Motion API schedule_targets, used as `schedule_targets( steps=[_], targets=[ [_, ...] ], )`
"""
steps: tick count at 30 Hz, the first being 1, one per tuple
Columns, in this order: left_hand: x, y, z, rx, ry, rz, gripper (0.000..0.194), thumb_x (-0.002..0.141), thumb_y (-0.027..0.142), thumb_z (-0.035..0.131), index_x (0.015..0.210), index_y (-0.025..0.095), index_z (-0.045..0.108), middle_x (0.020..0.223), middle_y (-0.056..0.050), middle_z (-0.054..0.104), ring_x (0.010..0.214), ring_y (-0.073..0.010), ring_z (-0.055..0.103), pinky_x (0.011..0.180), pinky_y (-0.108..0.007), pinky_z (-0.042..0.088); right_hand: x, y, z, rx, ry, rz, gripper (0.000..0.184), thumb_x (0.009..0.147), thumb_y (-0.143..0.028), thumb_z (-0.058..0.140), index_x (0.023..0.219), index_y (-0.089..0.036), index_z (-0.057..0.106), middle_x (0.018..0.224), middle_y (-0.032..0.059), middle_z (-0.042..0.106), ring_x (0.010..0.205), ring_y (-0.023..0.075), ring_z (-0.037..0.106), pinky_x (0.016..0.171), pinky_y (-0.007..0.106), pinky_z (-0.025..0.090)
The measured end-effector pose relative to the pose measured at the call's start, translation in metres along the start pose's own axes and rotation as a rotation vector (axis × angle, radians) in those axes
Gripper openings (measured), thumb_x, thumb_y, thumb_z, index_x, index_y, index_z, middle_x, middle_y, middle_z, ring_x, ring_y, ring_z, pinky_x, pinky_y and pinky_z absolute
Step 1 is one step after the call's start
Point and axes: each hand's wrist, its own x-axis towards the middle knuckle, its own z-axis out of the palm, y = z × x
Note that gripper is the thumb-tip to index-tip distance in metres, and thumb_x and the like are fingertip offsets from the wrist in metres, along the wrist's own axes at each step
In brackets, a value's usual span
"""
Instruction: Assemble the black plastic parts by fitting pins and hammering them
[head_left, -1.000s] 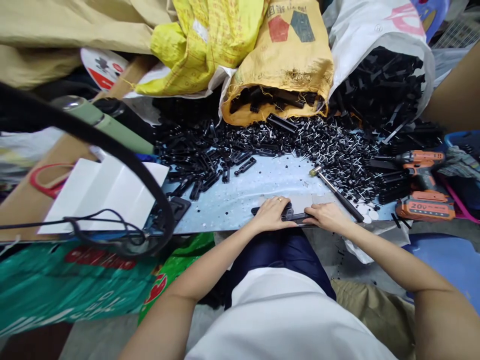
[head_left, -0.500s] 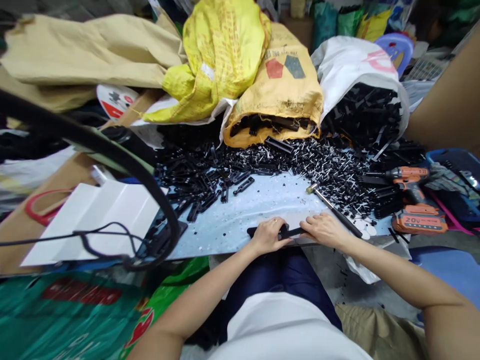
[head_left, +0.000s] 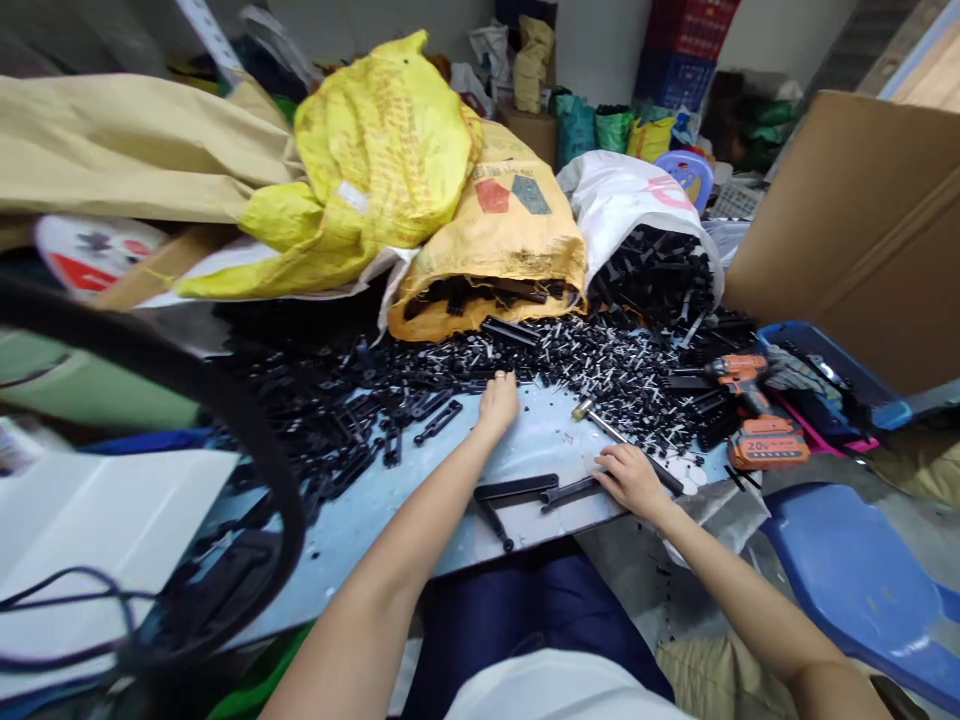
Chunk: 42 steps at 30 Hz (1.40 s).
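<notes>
My left hand (head_left: 499,405) reaches forward to the near edge of the heap of small black and silver parts (head_left: 622,365). Its fingers are curled down, and whatever is between them is hidden. Close to the table's front edge, my right hand (head_left: 628,478) has bent fingers at the right end of a slotted black plastic bar (head_left: 568,494). A longer flat black bar (head_left: 517,487) lies just left of it, with a thin black arm (head_left: 495,527) angled toward the edge. Beside my right hand lies a hammer (head_left: 616,432) with a dark handle.
An orange cordless drill (head_left: 750,400) stands to the right, near a blue tray (head_left: 892,412). Sacks spill black parts at the back, including an orange sack (head_left: 495,240) and a white sack (head_left: 637,190). A thick black hose (head_left: 255,430) arcs across the left. A blue stool (head_left: 855,570) stands right.
My left hand has left the black bar near the table edge and moved forward to the parts heap. My right hand stays by the bar, now lying on the table. The view has shifted.
</notes>
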Motion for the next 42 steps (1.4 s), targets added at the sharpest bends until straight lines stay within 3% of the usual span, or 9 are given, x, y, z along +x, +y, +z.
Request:
schedule_targets(
  steps=[3,8,10,14,17,21,24,29,42],
  targets=[
    [0.006,-0.003,0.005,0.009,-0.021,0.061,0.040,0.080,-0.003,0.025,0.104,0.005,0.056,0.105,-0.021,0.057,0.100,-0.0272,0.057,0.079,-0.034,0.047,0.031,0.022,-0.011,-0.042,-0.075,0.156,0.022,0.087,-0.030,0.047,0.098,-0.017,0.061,0.102,0.0095,0.060,0.092,0.0192,0.052,0.079,0.032,0.042],
    [-0.003,-0.004,0.006,0.026,-0.034,0.080,0.037,0.078,-0.002,0.028,0.099,0.005,0.059,0.100,-0.020,0.060,0.092,-0.0262,0.061,0.076,-0.034,0.048,0.097,0.060,-0.017,-0.182,-0.200,0.634,0.025,0.087,-0.023,0.045,0.106,-0.014,0.057,0.109,0.0127,0.057,0.102,0.0226,0.050,0.080,0.031,0.042],
    [-0.013,-0.008,0.003,0.004,0.002,0.078,0.032,0.078,0.003,0.034,0.097,0.007,0.060,0.102,-0.018,0.060,0.092,-0.0257,0.061,0.078,-0.035,0.048,0.114,0.067,-0.014,-0.172,-0.221,0.696,0.023,0.085,-0.018,0.045,0.104,-0.013,0.057,0.108,0.0129,0.058,0.101,0.0225,0.051,0.078,0.030,0.043],
    [-0.058,-0.031,0.002,-0.367,0.259,0.136,0.021,0.075,0.017,0.046,0.088,0.014,0.061,0.090,-0.010,0.065,0.088,-0.0223,0.061,0.081,-0.034,0.048,0.127,0.073,-0.008,-0.125,-0.196,0.716,0.024,0.081,-0.008,0.043,0.099,-0.012,0.058,0.101,0.0137,0.061,0.094,0.0219,0.055,0.075,0.030,0.043],
    [-0.104,-0.048,0.010,-0.773,0.419,0.032,0.020,0.072,0.032,0.050,0.081,0.017,0.061,0.079,-0.006,0.065,0.076,-0.0192,0.063,0.074,-0.032,0.051,0.123,0.071,-0.012,-0.073,-0.147,0.697,0.023,0.081,-0.006,0.042,0.096,-0.011,0.059,0.099,0.0136,0.062,0.093,0.0211,0.057,0.077,0.030,0.043],
    [-0.148,-0.056,0.027,-1.220,0.359,-0.263,0.030,0.063,0.043,0.060,0.075,0.016,0.058,0.069,-0.005,0.066,0.068,-0.0204,0.066,0.065,-0.031,0.053,0.105,0.050,-0.021,-0.005,-0.049,0.603,0.018,0.085,-0.014,0.046,0.095,-0.015,0.060,0.099,0.0078,0.063,0.091,0.0150,0.057,0.081,0.025,0.043],
    [-0.160,-0.054,0.039,-1.362,0.313,-0.356,0.032,0.057,0.043,0.064,0.072,0.017,0.056,0.068,-0.006,0.067,0.068,-0.0216,0.067,0.066,-0.031,0.054,0.081,0.022,-0.017,0.157,0.047,0.464,0.011,0.082,-0.019,0.052,0.087,-0.017,0.062,0.086,0.0036,0.064,0.077,0.0125,0.058,0.072,0.023,0.045],
    [-0.160,-0.055,0.050,-1.336,0.357,-0.384,0.038,0.056,0.048,0.065,0.075,0.017,0.056,0.073,-0.007,0.068,0.071,-0.0213,0.067,0.069,-0.031,0.054,0.040,-0.023,0.006,0.470,0.131,0.283,0.003,0.077,-0.019,0.059,0.078,-0.017,0.062,0.075,0.0023,0.062,0.068,0.0115,0.057,0.063,0.022,0.045],
    [-0.169,-0.063,0.039,-0.927,0.433,-0.279,0.036,0.062,0.051,0.055,0.079,0.020,0.058,0.077,-0.006,0.068,0.073,-0.0233,0.067,0.057,-0.029,0.051,0.019,-0.061,0.029,0.548,0.154,0.373,0.006,0.078,-0.022,0.060,0.080,-0.017,0.060,0.078,0.0035,0.061,0.069,0.0109,0.056,0.064,0.022,0.047]
  ],
)
